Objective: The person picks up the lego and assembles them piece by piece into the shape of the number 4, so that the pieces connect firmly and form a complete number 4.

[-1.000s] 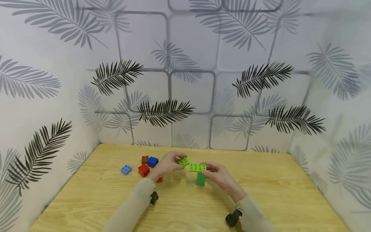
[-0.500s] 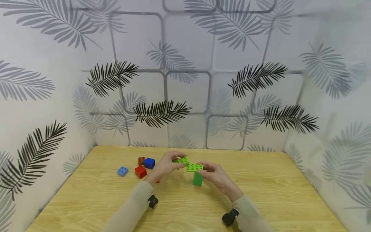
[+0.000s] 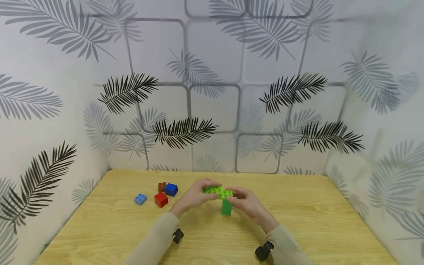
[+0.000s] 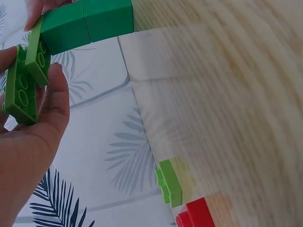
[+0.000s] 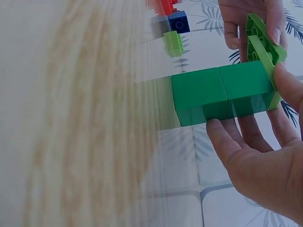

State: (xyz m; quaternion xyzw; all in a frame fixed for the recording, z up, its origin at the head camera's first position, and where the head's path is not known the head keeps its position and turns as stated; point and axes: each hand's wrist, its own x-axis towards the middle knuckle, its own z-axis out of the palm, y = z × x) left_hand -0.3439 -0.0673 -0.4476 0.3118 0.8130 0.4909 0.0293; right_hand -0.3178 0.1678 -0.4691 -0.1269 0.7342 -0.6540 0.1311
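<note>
Two dark green blocks point(image 5: 199, 97) stand stacked on the table, with a light green studded plate point(image 3: 227, 193) lying across their top and sticking out to the left. My right hand point(image 3: 250, 206) holds this plate and the tower, thumb and fingers on either side; in the right wrist view a finger touches the lower part of the tower. My left hand point(image 3: 195, 195) pinches a second light green plate point(image 4: 20, 92) between thumb and fingers. That plate overlaps the left end of the first one from above. Whether their studs are joined, I cannot tell.
On the table's left lie a light blue brick point(image 3: 140, 199), a red brick point(image 3: 161, 199), a blue brick point(image 3: 171, 189) and a brown brick point(image 3: 162, 186). A small light green brick point(image 4: 169, 183) shows in the left wrist view. A patterned wall rises behind the table.
My left hand has moved right with its plate, from beside the tower's plate to over its left end. My right hand stays at the tower.
</note>
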